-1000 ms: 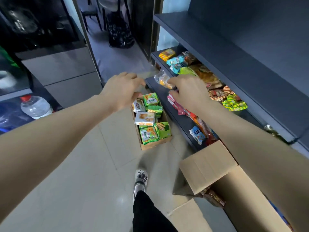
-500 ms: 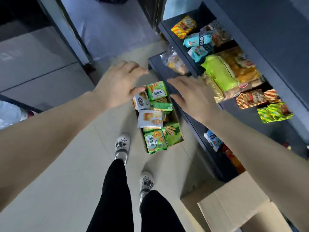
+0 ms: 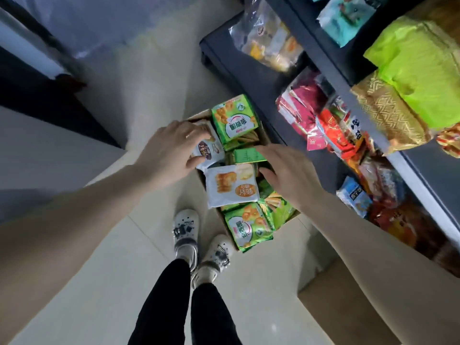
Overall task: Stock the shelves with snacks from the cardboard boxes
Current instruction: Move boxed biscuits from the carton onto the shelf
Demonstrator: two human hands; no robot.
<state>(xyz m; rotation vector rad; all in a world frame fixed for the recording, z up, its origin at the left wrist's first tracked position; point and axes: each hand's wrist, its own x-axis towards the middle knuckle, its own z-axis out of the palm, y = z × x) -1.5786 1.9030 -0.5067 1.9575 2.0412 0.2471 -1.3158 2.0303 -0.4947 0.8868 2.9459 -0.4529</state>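
Since half a second ago both hands have dropped from above the cardboard box (image 3: 290, 216) into it. The left hand (image 3: 169, 155) pinches a small white packet (image 3: 210, 149) between thumb and fingers at the box's left side. The right hand (image 3: 292, 176), fingers loosely spread, touches a flat green packet (image 3: 245, 156). The box stands on the floor just beside the shelves and holds green and white snack packets. Beyond it, the lower shelf (image 3: 251, 80) carries red packets (image 3: 305, 109) and a clear bag (image 3: 268, 43).

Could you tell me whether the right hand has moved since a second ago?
Yes: the right hand came off the lower shelf, down to the cardboard box's packets.
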